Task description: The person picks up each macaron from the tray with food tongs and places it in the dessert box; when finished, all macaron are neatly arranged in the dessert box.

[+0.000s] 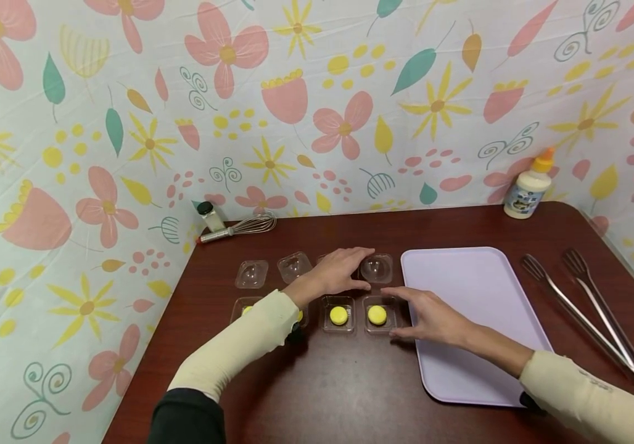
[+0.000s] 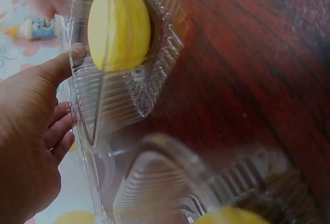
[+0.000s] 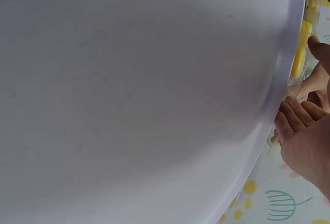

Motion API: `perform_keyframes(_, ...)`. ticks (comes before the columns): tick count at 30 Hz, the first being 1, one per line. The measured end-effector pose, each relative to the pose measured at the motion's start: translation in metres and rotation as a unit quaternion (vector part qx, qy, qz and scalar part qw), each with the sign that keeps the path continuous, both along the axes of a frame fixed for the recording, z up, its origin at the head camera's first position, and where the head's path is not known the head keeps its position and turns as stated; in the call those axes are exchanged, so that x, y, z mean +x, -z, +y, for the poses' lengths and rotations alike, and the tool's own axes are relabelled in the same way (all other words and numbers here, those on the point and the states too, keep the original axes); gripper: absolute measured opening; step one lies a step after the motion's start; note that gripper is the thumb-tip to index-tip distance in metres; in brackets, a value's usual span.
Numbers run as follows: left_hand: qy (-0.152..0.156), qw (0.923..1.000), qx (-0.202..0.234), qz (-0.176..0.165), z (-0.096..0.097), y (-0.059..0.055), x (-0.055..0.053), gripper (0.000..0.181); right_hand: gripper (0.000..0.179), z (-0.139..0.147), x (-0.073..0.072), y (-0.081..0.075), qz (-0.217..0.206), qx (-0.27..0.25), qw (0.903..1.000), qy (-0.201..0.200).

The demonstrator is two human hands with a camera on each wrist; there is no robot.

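Clear plastic boxes stand in a row, lids tipped back behind their bases. A yellow macaron (image 1: 377, 315) sits in the rightmost box (image 1: 382, 330), and another yellow macaron (image 1: 338, 316) in the box to its left. My left hand (image 1: 339, 271) reaches over the row, fingers and thumb spread at the left side of the rightmost lid (image 1: 382, 269). In the left wrist view, its thumb overlaps the rim of a macaron box (image 2: 136, 87). At the rightmost box's right side, my right hand (image 1: 433, 314) has its thumb and fingers apart, over the lilac tray's edge.
The lilac tray (image 1: 461, 271) lies right of the boxes. Beyond it are two metal tongs-like utensil arms (image 1: 608, 314). A glue-style bottle (image 1: 528, 188) stands at the back right; a whisk (image 1: 245, 226) and a black-capped jar (image 1: 211, 217) are at the back left. More open lids (image 1: 251, 274) lie left.
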State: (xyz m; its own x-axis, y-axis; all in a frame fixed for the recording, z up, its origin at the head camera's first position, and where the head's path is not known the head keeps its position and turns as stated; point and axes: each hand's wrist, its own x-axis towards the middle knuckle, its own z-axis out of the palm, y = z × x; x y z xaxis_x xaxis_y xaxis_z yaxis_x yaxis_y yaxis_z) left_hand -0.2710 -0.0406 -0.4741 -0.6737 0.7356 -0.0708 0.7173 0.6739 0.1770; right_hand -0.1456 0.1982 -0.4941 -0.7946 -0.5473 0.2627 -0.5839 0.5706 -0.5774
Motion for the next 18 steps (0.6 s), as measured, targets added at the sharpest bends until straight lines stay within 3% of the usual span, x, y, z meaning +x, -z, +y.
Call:
perform_keyframes(10, 0.003, 0.9998, 0.001, 0.019, -0.001, -0.008, 0.0, 0.087, 0.077, 0.001, -0.001, -0.004, 0.003, 0.003, 1.0, 0.0)
perform_keyframes(18, 0.008, 0.9996, 0.009, 0.027, -0.007, -0.023, 0.007, 0.087, 0.065, 0.011, -0.015, -0.018, 0.099, -0.065, 0.9913, 0.057)
